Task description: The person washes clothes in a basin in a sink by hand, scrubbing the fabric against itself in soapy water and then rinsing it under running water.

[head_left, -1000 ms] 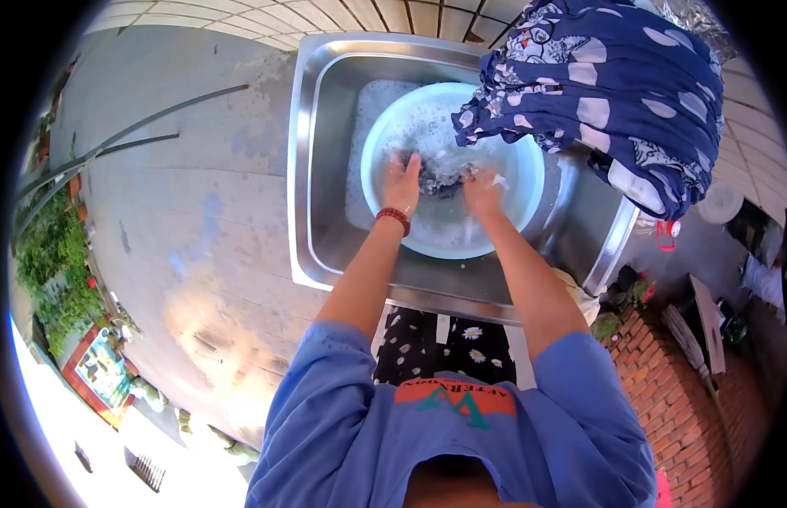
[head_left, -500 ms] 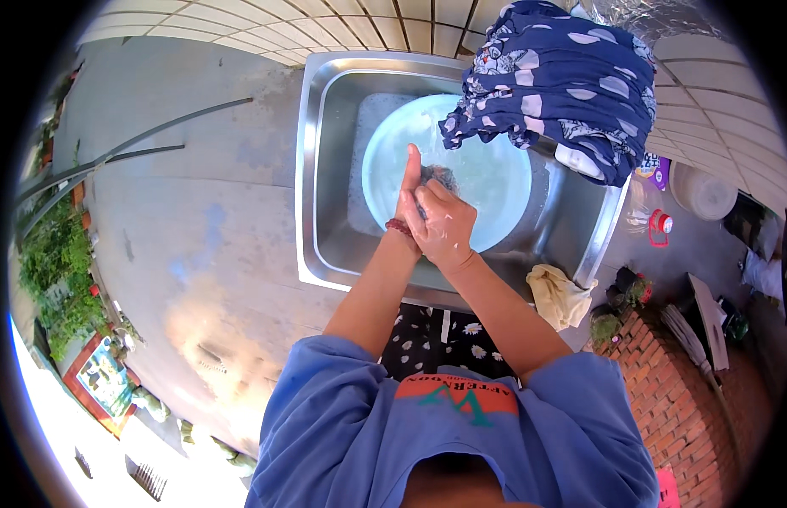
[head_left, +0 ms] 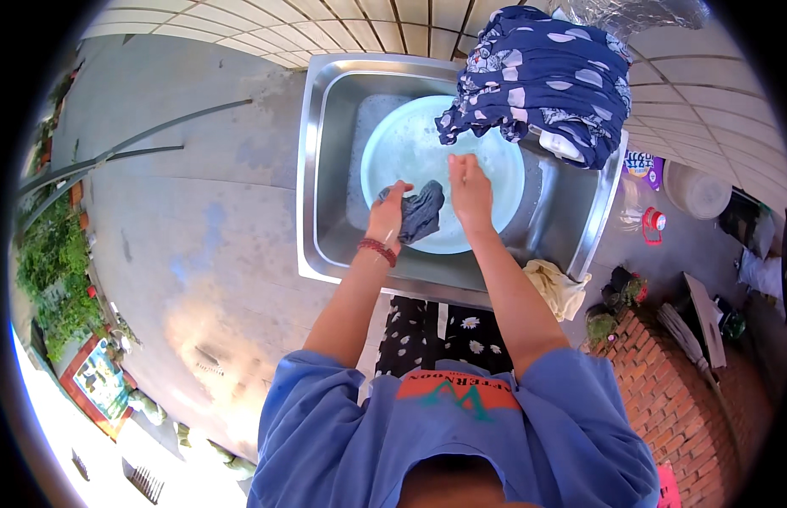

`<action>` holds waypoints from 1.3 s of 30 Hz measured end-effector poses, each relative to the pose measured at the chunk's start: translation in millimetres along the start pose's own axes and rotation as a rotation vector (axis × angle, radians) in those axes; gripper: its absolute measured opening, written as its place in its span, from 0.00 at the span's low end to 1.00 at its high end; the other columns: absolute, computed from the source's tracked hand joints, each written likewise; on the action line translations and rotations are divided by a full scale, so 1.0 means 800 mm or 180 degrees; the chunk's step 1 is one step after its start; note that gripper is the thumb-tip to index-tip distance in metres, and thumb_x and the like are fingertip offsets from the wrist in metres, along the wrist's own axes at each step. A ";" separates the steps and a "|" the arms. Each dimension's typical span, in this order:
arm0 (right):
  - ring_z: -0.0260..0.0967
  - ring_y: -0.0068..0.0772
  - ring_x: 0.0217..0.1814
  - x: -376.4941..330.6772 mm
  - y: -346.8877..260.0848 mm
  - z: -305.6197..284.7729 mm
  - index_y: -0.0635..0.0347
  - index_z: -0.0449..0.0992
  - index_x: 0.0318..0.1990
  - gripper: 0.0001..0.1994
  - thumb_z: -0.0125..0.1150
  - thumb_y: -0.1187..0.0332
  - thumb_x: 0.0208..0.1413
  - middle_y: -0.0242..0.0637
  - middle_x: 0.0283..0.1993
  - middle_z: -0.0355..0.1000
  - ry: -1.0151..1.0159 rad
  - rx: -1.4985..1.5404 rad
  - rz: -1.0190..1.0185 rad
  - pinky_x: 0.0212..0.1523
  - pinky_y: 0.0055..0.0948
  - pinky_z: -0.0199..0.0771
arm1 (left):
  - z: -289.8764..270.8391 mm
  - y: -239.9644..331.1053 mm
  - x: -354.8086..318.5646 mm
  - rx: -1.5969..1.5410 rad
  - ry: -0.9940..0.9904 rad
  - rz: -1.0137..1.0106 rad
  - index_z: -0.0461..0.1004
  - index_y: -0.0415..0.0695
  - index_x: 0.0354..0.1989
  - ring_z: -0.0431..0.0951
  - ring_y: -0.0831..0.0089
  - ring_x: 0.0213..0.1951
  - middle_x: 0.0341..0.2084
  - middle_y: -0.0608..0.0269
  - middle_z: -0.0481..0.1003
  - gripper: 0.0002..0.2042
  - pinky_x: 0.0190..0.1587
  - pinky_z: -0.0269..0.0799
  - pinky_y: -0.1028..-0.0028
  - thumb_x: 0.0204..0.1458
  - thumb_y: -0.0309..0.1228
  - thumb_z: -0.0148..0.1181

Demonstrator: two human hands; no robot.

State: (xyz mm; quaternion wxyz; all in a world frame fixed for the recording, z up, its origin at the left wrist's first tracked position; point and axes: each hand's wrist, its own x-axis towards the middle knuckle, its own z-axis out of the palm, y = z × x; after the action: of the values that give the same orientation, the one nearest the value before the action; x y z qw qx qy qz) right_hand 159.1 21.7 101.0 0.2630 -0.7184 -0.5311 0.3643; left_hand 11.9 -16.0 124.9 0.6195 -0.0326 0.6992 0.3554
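A small, wet, crumpled dark grey cloth [head_left: 422,212] hangs from my left hand [head_left: 385,215], whose fingers are closed on its edge. Both are over a pale blue basin [head_left: 375,144] of cloudy, soapy water. Over the basin's right part is my right hand [head_left: 471,196], apart from the cloth, with its fingers curled and pressed together. Whatever is inside those fingers, if anything, is hidden. The basin stands in a stainless steel sink [head_left: 327,195]. A red beaded bracelet [head_left: 378,249] circles my left wrist.
Bunched navy patterned fabric [head_left: 546,85] overhangs the sink's far right corner and covers part of the basin. A cream cloth [head_left: 556,288] drapes over the near right rim. A tiled wall [head_left: 360,30] rises behind. To the right stand a red-capped jug [head_left: 654,222] and a brick wall [head_left: 665,398].
My hands were pressed together around the dark cloth and have moved apart. The left now carries the cloth leftward; the right has shifted right, away from it.
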 end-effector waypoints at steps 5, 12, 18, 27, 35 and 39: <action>0.70 0.51 0.38 -0.025 0.087 -0.060 0.61 0.64 0.47 0.18 0.58 0.60 0.55 0.49 0.36 0.70 0.0916 -0.0924 -0.0014 0.40 0.44 0.69 | -0.099 -0.021 0.065 0.2564 0.0988 0.1412 0.73 0.41 0.47 0.78 0.62 0.38 0.37 0.52 0.76 0.22 0.43 0.72 0.70 0.43 0.38 0.64; 0.69 0.64 0.46 -0.028 0.157 -0.053 0.71 0.61 0.49 0.27 0.63 0.61 0.48 0.63 0.40 0.71 0.0199 -0.0654 0.0684 0.46 0.48 0.68 | -0.113 -0.031 0.092 0.2254 0.0190 0.0889 0.74 0.34 0.42 0.78 0.64 0.39 0.36 0.50 0.77 0.27 0.42 0.72 0.71 0.36 0.42 0.69; 0.70 0.62 0.43 -0.007 0.164 -0.067 0.73 0.70 0.40 0.21 0.62 0.63 0.43 0.61 0.38 0.72 0.0204 -0.0677 0.0698 0.46 0.47 0.69 | -0.099 0.004 0.018 0.1738 -0.0132 0.0998 0.73 0.33 0.37 0.75 0.74 0.30 0.30 0.58 0.76 0.21 0.36 0.72 0.73 0.38 0.37 0.69; 0.74 0.43 0.41 0.007 0.141 -0.083 0.67 0.73 0.42 0.17 0.62 0.66 0.45 0.47 0.39 0.75 -0.0306 0.0182 0.1705 0.38 0.40 0.72 | -0.060 0.039 -0.012 0.1394 0.0227 0.1094 0.71 0.28 0.46 0.76 0.73 0.32 0.32 0.56 0.76 0.30 0.37 0.72 0.74 0.41 0.41 0.70; 0.69 0.32 0.23 0.012 0.148 -0.083 0.67 0.74 0.34 0.12 0.63 0.66 0.46 0.40 0.27 0.72 -0.0900 0.0950 0.2297 0.15 0.30 0.61 | -0.018 0.080 -0.052 0.0429 -0.0211 0.1002 0.73 0.29 0.39 0.76 0.75 0.26 0.26 0.59 0.76 0.18 0.29 0.71 0.77 0.46 0.32 0.66; 0.63 0.27 0.17 -0.017 0.135 -0.071 0.65 0.74 0.30 0.09 0.62 0.67 0.47 0.35 0.23 0.69 -0.1642 0.1274 0.2760 0.11 0.25 0.52 | -0.014 0.102 -0.091 0.0319 -0.0427 0.0984 0.74 0.35 0.29 0.75 0.76 0.23 0.24 0.61 0.76 0.10 0.27 0.71 0.77 0.47 0.30 0.65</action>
State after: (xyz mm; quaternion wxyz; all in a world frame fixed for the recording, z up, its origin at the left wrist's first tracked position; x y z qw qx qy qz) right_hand 264.2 -23.4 55.3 0.0814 -0.6948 -0.1536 0.6979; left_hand -20.2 10.5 226.7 0.6036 0.1299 0.6698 0.4125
